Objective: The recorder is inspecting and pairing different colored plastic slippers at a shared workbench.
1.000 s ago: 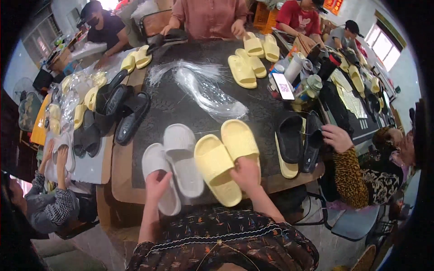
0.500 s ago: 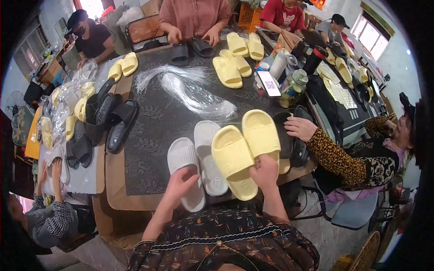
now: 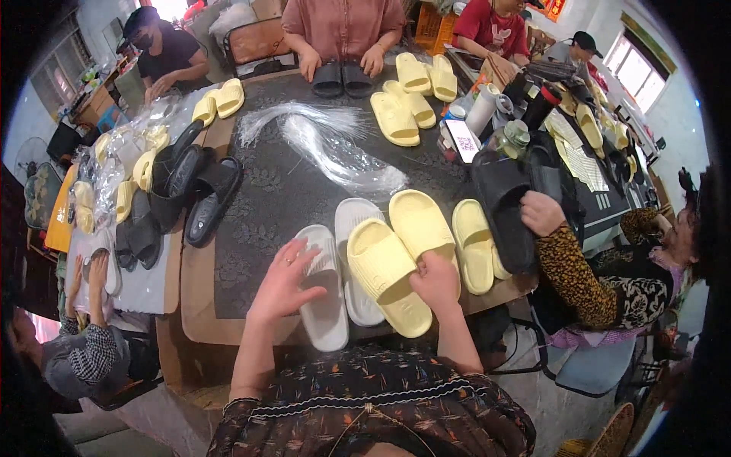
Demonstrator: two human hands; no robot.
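Note:
My right hand (image 3: pixel 435 283) grips a pair of yellow slide slippers (image 3: pixel 386 266) near the table's front edge, fingers closed between the two. The left slipper of that pair overlaps a pair of light grey slides (image 3: pixel 323 312) beneath it. Over the left grey slide, my left hand (image 3: pixel 286 279) is open with its fingers spread; whether it touches the strap I cannot tell. To the right of my right hand stands another yellow slide (image 3: pixel 476 251), with part of a second one beside it.
At the right, a co-worker's hand (image 3: pixel 543 214) holds a black slide (image 3: pixel 502 206). A bundle of clear plastic ties (image 3: pixel 335 156) lies mid-table. Across it, another person's hands hold dark slides (image 3: pixel 341 79). Bottles and a phone (image 3: pixel 461 140) stand at the back right; black slides (image 3: pixel 212 199) lie left.
My left hand has lifted off the grey slide and spread its fingers. The yellow pair has shifted slightly left. The co-worker at right has raised a black slide, uncovering another yellow one.

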